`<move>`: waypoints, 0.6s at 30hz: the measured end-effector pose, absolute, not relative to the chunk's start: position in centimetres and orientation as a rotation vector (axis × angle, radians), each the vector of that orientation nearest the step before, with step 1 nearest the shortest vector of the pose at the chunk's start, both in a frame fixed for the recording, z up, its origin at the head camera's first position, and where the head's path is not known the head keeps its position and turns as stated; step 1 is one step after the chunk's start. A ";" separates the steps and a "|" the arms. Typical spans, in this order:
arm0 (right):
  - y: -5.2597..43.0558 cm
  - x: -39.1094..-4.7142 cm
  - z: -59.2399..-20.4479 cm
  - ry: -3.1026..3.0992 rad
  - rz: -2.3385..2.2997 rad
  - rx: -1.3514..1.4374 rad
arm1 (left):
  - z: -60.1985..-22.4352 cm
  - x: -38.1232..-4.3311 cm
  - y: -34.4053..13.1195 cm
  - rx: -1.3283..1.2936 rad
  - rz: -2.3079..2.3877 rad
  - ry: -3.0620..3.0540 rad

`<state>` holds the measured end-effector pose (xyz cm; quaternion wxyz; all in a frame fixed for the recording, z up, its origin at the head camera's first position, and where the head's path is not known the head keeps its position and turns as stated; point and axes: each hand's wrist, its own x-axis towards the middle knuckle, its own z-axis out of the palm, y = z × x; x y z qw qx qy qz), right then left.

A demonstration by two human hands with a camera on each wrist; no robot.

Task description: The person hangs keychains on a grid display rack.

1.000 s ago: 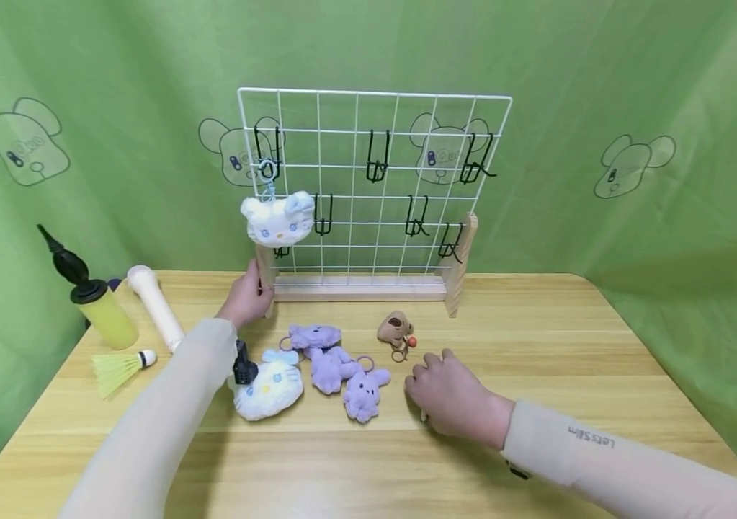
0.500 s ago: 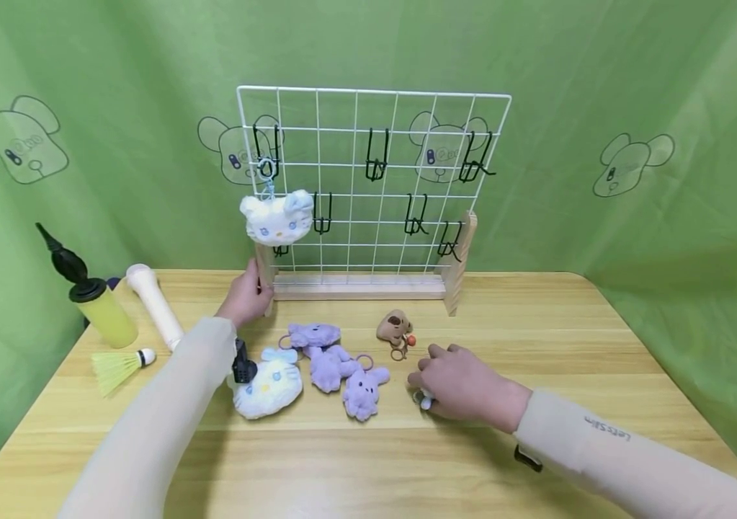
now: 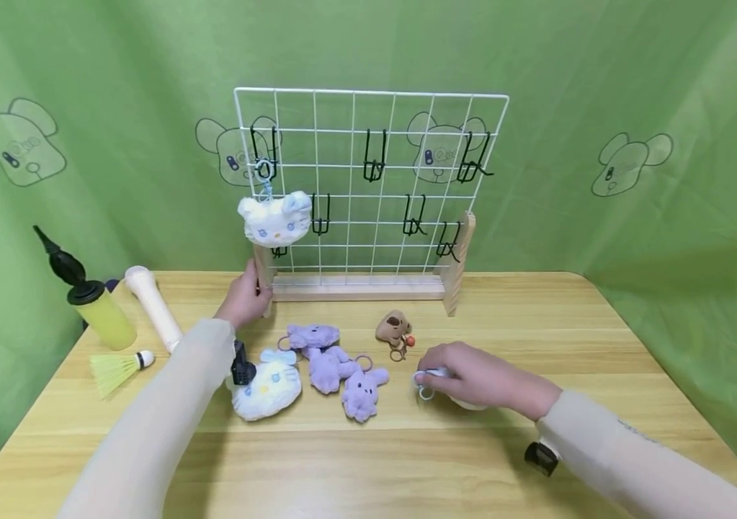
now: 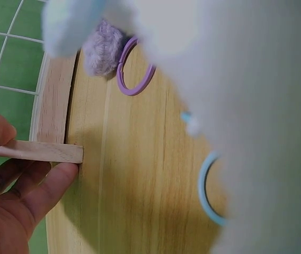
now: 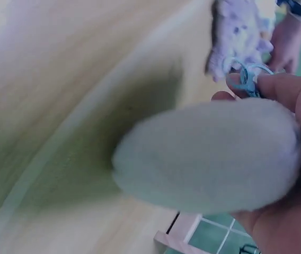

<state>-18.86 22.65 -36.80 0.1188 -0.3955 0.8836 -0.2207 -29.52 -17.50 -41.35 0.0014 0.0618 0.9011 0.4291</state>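
My left hand (image 3: 245,297) grips the left wooden foot (image 4: 44,152) of a white wire grid rack (image 3: 355,292), thumb on one side and fingers on the other. Low over the table's right half, my right hand (image 3: 485,376) holds a white plush keychain (image 5: 209,156). Its thumb and finger pinch the blue key ring (image 5: 245,79), and the plush lies under the palm. A white cat-face plush keychain (image 3: 275,220) hangs from the rack's upper left hook. Another white cat plush (image 3: 272,389) lies below my left wrist, filling much of the left wrist view.
Several purple plush keychains (image 3: 360,395) lie mid-table. Behind them sits a brown plush keychain (image 3: 392,328) with a red bead. Black hooks (image 3: 374,169) stick out from the grid. At left are a yellow hand pump (image 3: 107,317), a shuttlecock (image 3: 118,367) and a white stick (image 3: 153,306).
My right hand has shifted right and turned, so the blue ring and part of the white plush now show beneath it. My left hand stays on the rack's foot.
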 end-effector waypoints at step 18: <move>24.4 -20.9 -37.6 2.247 -1.332 -0.632 | -41.4 -29.5 -17.5 0.167 1.333 2.812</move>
